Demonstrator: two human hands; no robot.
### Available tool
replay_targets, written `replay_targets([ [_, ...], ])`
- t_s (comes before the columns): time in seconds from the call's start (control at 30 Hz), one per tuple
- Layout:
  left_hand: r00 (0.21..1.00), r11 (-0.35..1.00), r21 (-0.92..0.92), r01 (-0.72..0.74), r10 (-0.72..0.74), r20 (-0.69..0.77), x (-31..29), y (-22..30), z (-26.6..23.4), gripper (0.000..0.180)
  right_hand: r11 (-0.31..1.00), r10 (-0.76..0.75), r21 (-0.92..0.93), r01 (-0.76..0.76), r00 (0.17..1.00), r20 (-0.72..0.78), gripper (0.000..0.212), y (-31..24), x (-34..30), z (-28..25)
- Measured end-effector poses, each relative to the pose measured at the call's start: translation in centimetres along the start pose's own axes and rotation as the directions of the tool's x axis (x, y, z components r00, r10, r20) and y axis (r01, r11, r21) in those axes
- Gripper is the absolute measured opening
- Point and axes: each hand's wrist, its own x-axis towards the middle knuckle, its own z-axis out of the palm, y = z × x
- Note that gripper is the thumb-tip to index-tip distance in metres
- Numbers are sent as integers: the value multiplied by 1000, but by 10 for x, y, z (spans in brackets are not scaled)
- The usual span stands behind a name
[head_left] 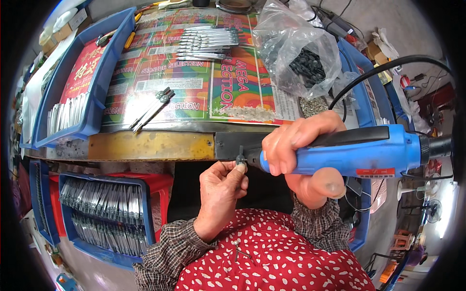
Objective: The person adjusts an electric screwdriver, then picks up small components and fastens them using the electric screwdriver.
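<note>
My right hand grips a blue electric screwdriver, held level, with its black nose pointing left. My left hand is closed, pinching a small dark plastic part between thumb and fingertips just in front of the screwdriver's tip. Whether the bit touches the part I cannot tell. On the table above my hands lie a few slim silver rods with dark ends. A larger pile of similar rods lies farther back.
A clear plastic bag of dark small parts sits at the back right, beside a heap of tiny metal pieces. One blue tray stands at left; another blue crate, full of rods, is lower left on a red stool. A black cable arches at right.
</note>
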Motion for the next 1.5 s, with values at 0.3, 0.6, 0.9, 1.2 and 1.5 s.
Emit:
replay_targets([
  [0.3, 1000, 1000, 0, 1, -1, -20, -1, 2, 3, 11, 997, 72, 28, -72, 997, -6, 58, 4, 7, 0],
  [0.6, 1000, 999, -33, 21, -21, -9, 0, 1, 1, 11, 999, 23, -43, -22, 999, 36, 62, 3, 8, -1],
  [0.9, 999, 999, 32, 2, 0, -38, 0, -1, 2, 13, 998, 8, -68, 1, 992, 125, 66, 0, 9, 1],
  [1.2, 999, 999, 21, 39, -38, -20, 0, 4, 2, 13, 989, 60, -139, -43, 991, 118, 67, -3, 12, 2],
  [1.5, 999, 999, 23, 39, -39, -3, 0, 4, 1, 12, 991, 126, -68, -114, 973, 195, 66, -1, 14, -4],
])
